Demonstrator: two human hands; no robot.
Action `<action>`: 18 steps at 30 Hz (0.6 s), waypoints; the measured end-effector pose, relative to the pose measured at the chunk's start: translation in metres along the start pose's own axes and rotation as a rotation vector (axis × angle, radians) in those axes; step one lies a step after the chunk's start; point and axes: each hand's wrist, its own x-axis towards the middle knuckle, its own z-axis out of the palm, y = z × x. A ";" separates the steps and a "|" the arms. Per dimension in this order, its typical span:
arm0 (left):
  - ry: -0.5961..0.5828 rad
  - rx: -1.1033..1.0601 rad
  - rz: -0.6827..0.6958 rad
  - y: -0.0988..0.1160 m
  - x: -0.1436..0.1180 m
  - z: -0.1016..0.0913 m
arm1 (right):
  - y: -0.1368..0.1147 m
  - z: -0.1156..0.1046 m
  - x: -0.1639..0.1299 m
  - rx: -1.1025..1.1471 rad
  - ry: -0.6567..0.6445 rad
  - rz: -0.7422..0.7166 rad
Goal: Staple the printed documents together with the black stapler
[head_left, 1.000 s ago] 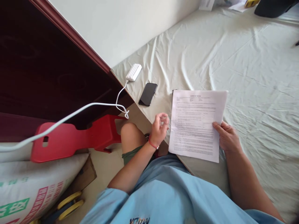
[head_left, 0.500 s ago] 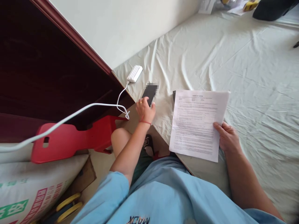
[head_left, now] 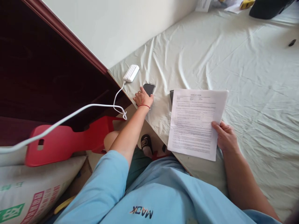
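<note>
At the left corner of the cloth-covered surface, my left hand lies over the near part of a dark smartphone. My thumb is along its right side and my fingers curl toward its left; the far end sticks out beyond them, partly pixelated. My right hand pinches the lower right edge of a stack of printed sheets, thumb on top and fingers underneath. The sheets lie tilted toward me, printed side up. From behind their upper left edge peeks a dark flat object, mostly hidden.
A white power bank-like block with a white cable sits near the left edge. Below are a red plastic chair and a printed sack. A black object and yellow item lie at the back.
My left hand has moved farther forward over the smartphone and covers more of it. My right hand keeps its hold on the sheets. The whole view has shifted slightly.
</note>
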 end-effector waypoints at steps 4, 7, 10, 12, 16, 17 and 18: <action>0.002 0.033 0.012 0.000 0.000 -0.001 | 0.000 0.000 0.000 -0.006 -0.013 0.013; -0.001 0.037 0.019 -0.001 0.001 -0.003 | 0.001 -0.001 0.001 -0.013 -0.008 0.012; -0.035 0.038 0.013 -0.001 -0.001 -0.007 | 0.001 -0.001 0.001 -0.012 -0.003 0.012; -0.046 0.025 0.028 -0.003 -0.009 -0.010 | 0.001 -0.001 0.001 0.000 0.004 0.018; 0.057 -0.088 0.157 -0.019 -0.044 -0.014 | 0.001 -0.001 0.001 -0.014 0.006 0.016; 0.096 -0.128 0.197 -0.026 -0.055 -0.014 | 0.001 -0.001 0.001 -0.024 0.003 0.011; 0.134 -0.163 0.229 -0.035 -0.065 -0.012 | 0.002 -0.001 0.001 -0.031 0.002 0.005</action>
